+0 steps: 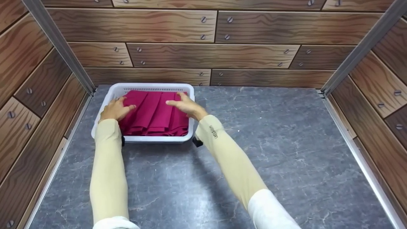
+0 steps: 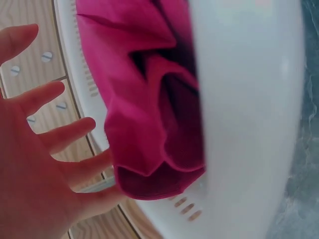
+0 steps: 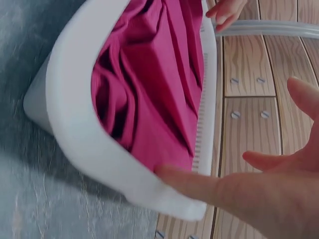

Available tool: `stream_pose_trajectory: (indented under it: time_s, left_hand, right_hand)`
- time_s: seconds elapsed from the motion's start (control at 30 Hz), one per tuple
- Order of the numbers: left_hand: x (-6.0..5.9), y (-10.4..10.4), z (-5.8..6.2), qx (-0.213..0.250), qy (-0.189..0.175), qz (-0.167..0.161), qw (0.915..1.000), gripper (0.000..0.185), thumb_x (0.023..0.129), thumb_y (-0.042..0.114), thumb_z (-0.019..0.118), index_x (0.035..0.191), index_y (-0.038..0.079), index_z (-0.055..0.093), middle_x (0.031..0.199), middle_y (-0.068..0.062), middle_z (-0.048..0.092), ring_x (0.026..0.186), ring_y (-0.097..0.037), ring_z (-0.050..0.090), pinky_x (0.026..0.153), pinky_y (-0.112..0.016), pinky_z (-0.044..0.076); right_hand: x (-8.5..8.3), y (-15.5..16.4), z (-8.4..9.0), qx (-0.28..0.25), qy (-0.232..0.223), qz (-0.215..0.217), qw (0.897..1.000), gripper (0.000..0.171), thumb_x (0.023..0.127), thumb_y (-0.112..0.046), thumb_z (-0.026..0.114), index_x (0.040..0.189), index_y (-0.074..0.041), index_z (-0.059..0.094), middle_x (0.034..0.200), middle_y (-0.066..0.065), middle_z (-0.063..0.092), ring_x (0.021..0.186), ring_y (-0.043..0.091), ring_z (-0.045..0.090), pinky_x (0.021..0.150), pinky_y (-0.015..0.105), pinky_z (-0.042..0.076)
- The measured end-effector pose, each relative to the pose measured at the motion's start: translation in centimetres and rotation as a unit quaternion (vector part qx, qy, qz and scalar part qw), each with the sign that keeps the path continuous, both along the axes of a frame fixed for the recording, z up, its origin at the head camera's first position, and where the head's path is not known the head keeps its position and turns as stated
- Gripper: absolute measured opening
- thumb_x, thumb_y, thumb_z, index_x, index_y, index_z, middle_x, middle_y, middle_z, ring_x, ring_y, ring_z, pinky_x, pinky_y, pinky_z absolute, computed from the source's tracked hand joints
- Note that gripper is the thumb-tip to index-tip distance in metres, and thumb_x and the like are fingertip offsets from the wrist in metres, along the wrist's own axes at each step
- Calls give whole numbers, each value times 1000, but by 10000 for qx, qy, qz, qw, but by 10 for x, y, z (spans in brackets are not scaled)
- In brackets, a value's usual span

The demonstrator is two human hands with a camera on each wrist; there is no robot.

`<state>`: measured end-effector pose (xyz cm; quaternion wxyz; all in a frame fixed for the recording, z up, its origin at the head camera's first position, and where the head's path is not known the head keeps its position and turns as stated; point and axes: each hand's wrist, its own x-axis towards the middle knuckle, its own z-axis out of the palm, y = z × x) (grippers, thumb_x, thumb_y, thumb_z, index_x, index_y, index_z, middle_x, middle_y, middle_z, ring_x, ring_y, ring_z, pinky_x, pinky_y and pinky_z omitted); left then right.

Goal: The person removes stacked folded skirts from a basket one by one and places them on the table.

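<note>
A white plastic basket (image 1: 143, 138) stands at the back left of the grey table and holds folded magenta cloth (image 1: 152, 114). My left hand (image 1: 115, 109) hovers over the cloth's left side with straight, spread fingers (image 2: 47, 94). My right hand (image 1: 186, 105) reaches over the cloth's right side, fingers extended; its thumb (image 3: 199, 184) lies by the basket rim (image 3: 79, 144). In the wrist views the cloth (image 2: 144, 99) (image 3: 149, 74) is bunched in folds inside the basket wall (image 2: 244, 114). Neither hand grips anything.
Wood-pattern walls (image 1: 206, 54) enclose the grey marbled tabletop (image 1: 254, 159) on three sides, with metal corner posts (image 1: 58, 44). The basket sits close to the left wall and back wall.
</note>
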<state>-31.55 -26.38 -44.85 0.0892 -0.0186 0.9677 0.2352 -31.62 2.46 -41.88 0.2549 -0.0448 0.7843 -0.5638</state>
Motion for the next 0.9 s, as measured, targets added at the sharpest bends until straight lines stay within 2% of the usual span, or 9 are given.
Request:
stream_pose_trajectory:
  time_s: [0.1, 0.2, 0.33, 0.43, 0.57, 0.7, 0.8, 0.9]
  left_hand:
    - [0, -1, -5, 45, 18, -88, 9999, 77, 97, 49, 49, 155, 2, 31, 151, -37, 33, 134, -60, 33, 107, -69, 31]
    - [-1, -1, -11, 158, 80, -222, 9996, 76, 98, 46, 50, 155, -1, 30, 150, -38, 34, 138, -56, 31, 111, -64, 28]
    - [-3, -1, -18, 382, -36, -208, 9990, 78, 98, 45, 50, 156, -1, 26, 152, -39, 30, 142, -52, 26, 115, -61, 25]
    - [-3, 0, -20, 452, -217, -124, 9987, 81, 98, 46, 51, 158, 0, 22, 153, -39, 27, 143, -51, 25, 115, -61, 25]
    - [-5, -1, -21, 483, -311, -54, 9983, 85, 96, 45, 53, 158, -1, 18, 153, -41, 23, 143, -53, 24, 115, -62, 24]
    - [-9, -4, -19, 593, -390, -63, 9975, 88, 96, 43, 55, 157, -5, 13, 155, -42, 18, 144, -54, 20, 117, -60, 22]
    - [-11, -6, -12, 606, -588, -176, 9963, 90, 96, 40, 56, 156, -9, 10, 154, -42, 19, 145, -54, 17, 118, -58, 21]
    - [-13, -9, 1, 505, -784, -416, 9948, 85, 97, 33, 55, 152, -16, 13, 152, -43, 25, 143, -55, 21, 118, -57, 22]
  right_hand:
    - [3, -10, -4, 190, 259, -203, 9993, 85, 98, -35, 63, 162, -7, 15, 167, 16, 18, 150, 31, 22, 119, 50, 24]
    - [6, -21, -10, 614, 622, -509, 9949, 82, 96, -34, 66, 160, -5, 24, 164, 21, 21, 151, 32, 21, 120, 43, 23]
    - [10, -35, -22, 1281, 876, -801, 9846, 79, 94, -34, 69, 158, -7, 31, 163, 25, 19, 150, 40, 16, 120, 50, 21]
    - [12, -42, -30, 1531, 943, -930, 9793, 78, 94, -33, 69, 158, -8, 32, 162, 27, 19, 150, 43, 16, 119, 51, 23]
    - [11, -44, -39, 1555, 1009, -1111, 9764, 77, 92, -29, 70, 156, -4, 33, 158, 30, 27, 148, 39, 23, 117, 43, 29]
    - [10, -41, -45, 1421, 885, -1308, 9772, 79, 91, -25, 72, 155, 1, 31, 152, 28, 39, 145, 36, 31, 116, 38, 31]
    - [10, -40, -48, 1291, 772, -1354, 9793, 81, 90, -22, 72, 154, 3, 30, 149, 26, 46, 141, 35, 39, 115, 36, 34]
    - [9, -40, -50, 1094, 663, -1313, 9831, 83, 89, -21, 73, 154, 4, 28, 149, 25, 47, 138, 33, 44, 113, 34, 36]
